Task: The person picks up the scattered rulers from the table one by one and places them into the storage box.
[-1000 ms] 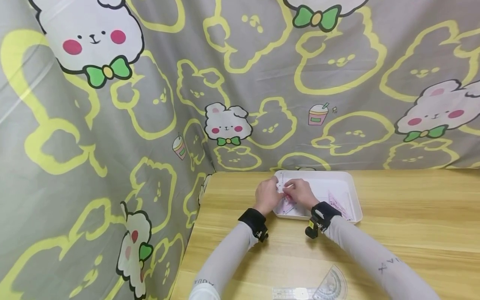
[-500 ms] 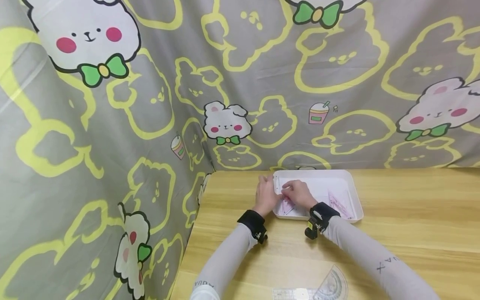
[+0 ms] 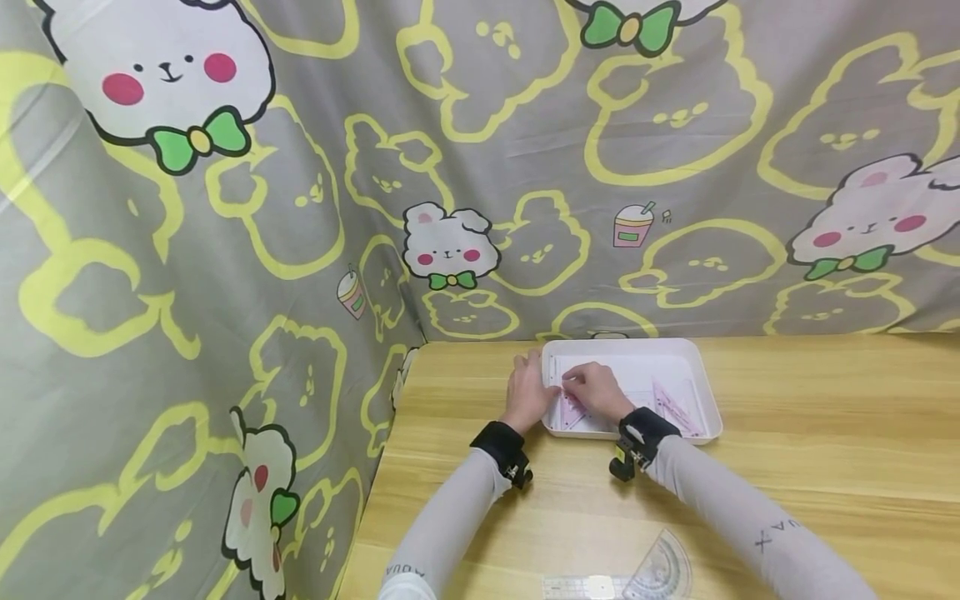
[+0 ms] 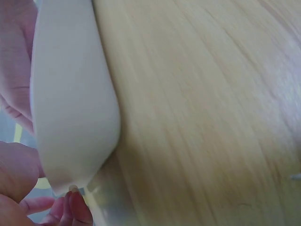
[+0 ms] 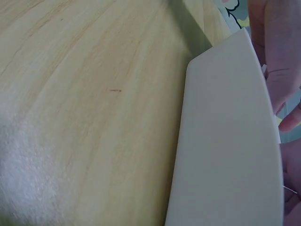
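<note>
A white tray (image 3: 678, 357) stands at the back of the table. My left hand (image 3: 527, 393) grips its left wall, with fingertips outside and the thumb over the inside; the left wrist view shows the fingertips (image 4: 77, 209) at the tray's corner. Inside the tray my right hand (image 3: 596, 392) pinches a clear pink set square (image 3: 572, 413) near its upper end, fingertips close to the left thumb. The right fingers partly hide that set square. A clear strip like a ruler (image 3: 554, 367) lies along the tray's left wall. Another pink triangular piece (image 3: 671, 410) lies at the tray's right.
A clear ruler (image 3: 577, 587) and a clear protractor (image 3: 662, 567) lie overlapping at the table's near side. The wooden table (image 3: 817, 417) extends to the right. A grey curtain (image 3: 525, 167) with bear prints hangs behind and to the left.
The left hand has shifted from over the tray's left end outward onto its left wall. The right hand stays at the pink set square, which shows slightly more now.
</note>
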A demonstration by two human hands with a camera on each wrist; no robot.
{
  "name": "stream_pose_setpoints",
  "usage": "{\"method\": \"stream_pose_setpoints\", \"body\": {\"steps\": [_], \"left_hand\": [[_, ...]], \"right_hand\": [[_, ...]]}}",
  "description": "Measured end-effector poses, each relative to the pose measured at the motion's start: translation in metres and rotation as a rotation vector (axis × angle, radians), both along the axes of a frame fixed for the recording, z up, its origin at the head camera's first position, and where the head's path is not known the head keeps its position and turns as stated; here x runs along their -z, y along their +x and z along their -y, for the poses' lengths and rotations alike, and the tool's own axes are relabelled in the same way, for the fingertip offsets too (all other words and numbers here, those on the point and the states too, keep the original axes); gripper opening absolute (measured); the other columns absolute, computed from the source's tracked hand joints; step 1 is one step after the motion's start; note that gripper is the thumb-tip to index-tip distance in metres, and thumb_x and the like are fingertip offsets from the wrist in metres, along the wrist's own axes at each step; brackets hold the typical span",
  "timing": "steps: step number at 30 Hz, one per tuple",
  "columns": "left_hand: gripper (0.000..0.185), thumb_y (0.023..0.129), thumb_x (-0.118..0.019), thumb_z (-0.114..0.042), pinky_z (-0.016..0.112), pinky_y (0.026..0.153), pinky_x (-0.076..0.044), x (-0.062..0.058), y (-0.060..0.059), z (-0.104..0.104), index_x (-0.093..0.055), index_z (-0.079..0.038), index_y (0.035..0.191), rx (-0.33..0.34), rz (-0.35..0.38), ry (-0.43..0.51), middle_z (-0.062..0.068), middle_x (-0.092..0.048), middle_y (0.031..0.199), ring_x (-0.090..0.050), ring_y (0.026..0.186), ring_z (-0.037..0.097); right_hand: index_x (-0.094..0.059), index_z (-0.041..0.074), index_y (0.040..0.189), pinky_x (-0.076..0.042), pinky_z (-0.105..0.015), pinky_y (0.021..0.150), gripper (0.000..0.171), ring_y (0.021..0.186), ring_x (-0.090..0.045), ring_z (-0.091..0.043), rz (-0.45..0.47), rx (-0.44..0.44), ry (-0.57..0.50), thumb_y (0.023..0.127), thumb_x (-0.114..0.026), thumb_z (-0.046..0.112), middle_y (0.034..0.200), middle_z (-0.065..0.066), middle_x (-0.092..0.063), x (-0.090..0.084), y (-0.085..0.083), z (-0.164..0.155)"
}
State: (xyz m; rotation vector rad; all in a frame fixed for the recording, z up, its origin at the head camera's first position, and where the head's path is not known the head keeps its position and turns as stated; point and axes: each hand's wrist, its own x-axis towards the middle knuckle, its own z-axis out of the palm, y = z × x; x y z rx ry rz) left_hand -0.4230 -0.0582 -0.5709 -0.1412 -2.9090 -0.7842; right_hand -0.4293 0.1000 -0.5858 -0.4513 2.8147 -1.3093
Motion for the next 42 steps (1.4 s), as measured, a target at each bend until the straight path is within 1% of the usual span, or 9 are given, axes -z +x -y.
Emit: {"method": "stream_pose_setpoints", "body": {"steps": [3,6,9,13,20,28,35,38,42], "left_hand": [[0.063,0.082,-0.088,-0.013,0.042,0.081,-0.056,-0.001,0.000,-0.001,-0.054,-0.006,0.135,-0.002,0.006,0.000,0.017,-0.056,0.115,-0.065,0.092,0.032],[0.065,0.081,-0.088,-0.012,0.043,0.080,-0.056,-0.001,0.001,-0.001,-0.054,-0.007,0.136,-0.007,0.030,0.012,0.017,-0.057,0.115,-0.065,0.093,0.032],[0.066,0.080,-0.089,-0.014,0.043,0.081,-0.056,0.000,0.002,-0.002,-0.054,-0.007,0.136,-0.018,0.056,0.013,0.018,-0.057,0.116,-0.065,0.094,0.033],[0.066,0.081,-0.089,-0.016,0.043,0.081,-0.056,0.001,0.002,-0.001,-0.054,-0.006,0.135,-0.019,0.060,0.005,0.017,-0.057,0.117,-0.066,0.094,0.032],[0.074,0.081,-0.093,-0.029,0.040,0.078,-0.055,0.002,0.003,0.000,-0.052,-0.008,0.139,-0.030,0.076,-0.022,0.016,-0.057,0.119,-0.065,0.095,0.031],[0.077,0.082,-0.092,-0.031,0.041,0.081,-0.055,0.001,0.003,0.000,-0.051,-0.008,0.143,-0.048,0.084,-0.052,0.016,-0.057,0.122,-0.064,0.101,0.030],[0.071,0.086,-0.085,-0.041,0.045,0.085,-0.053,-0.012,0.014,0.006,-0.054,-0.006,0.139,-0.029,-0.003,-0.121,0.018,-0.062,0.120,-0.063,0.108,0.034],[0.068,0.090,-0.081,-0.041,0.045,0.087,-0.053,-0.018,0.022,0.010,-0.054,-0.004,0.140,-0.009,-0.036,-0.111,0.018,-0.062,0.121,-0.062,0.109,0.034],[0.063,0.093,-0.078,-0.036,0.042,0.088,-0.053,-0.024,0.038,0.016,-0.054,-0.003,0.140,0.030,-0.067,-0.037,0.016,-0.063,0.120,-0.062,0.107,0.030]], "right_hand": [[-0.075,-0.008,0.113,-0.048,-0.034,0.071,0.023,0.070,-0.063,-0.017,-0.009,-0.001,0.000,0.095,-0.067,0.004,0.094,-0.018,-0.077,0.000,0.002,0.000],[-0.075,-0.009,0.112,-0.049,-0.034,0.070,0.022,0.069,-0.062,-0.018,-0.036,-0.010,0.007,0.095,-0.066,0.001,0.093,-0.018,-0.076,-0.001,0.004,0.001],[-0.074,-0.011,0.111,-0.050,-0.034,0.068,0.022,0.065,-0.062,-0.017,-0.057,-0.025,0.014,0.094,-0.064,-0.001,0.085,-0.017,-0.075,-0.002,0.006,0.003],[-0.073,-0.012,0.113,-0.049,-0.033,0.066,0.023,0.063,-0.062,-0.016,-0.037,-0.023,0.026,0.096,-0.063,-0.002,0.079,-0.013,-0.073,-0.004,0.008,0.003],[-0.072,-0.013,0.114,-0.049,-0.032,0.065,0.023,0.062,-0.061,-0.014,-0.014,-0.022,0.028,0.096,-0.062,-0.002,0.075,-0.010,-0.071,-0.008,0.010,0.002],[-0.072,-0.013,0.114,-0.049,-0.033,0.068,0.024,0.061,-0.059,-0.013,-0.024,-0.043,0.024,0.094,-0.063,-0.003,0.073,-0.009,-0.070,-0.012,0.013,0.001],[-0.072,-0.011,0.115,-0.050,-0.033,0.070,0.025,0.065,-0.060,-0.013,-0.070,-0.052,-0.009,0.092,-0.065,-0.005,0.091,-0.017,-0.075,-0.018,0.019,-0.008],[-0.071,-0.010,0.116,-0.050,-0.032,0.070,0.025,0.065,-0.059,-0.012,-0.076,-0.052,-0.022,0.094,-0.065,-0.002,0.085,-0.013,-0.074,-0.022,0.024,-0.013],[-0.071,-0.009,0.118,-0.049,-0.028,0.066,0.024,0.065,-0.062,-0.012,-0.047,-0.047,-0.072,0.097,-0.064,0.002,0.079,-0.010,-0.073,-0.028,0.037,-0.020]]}}
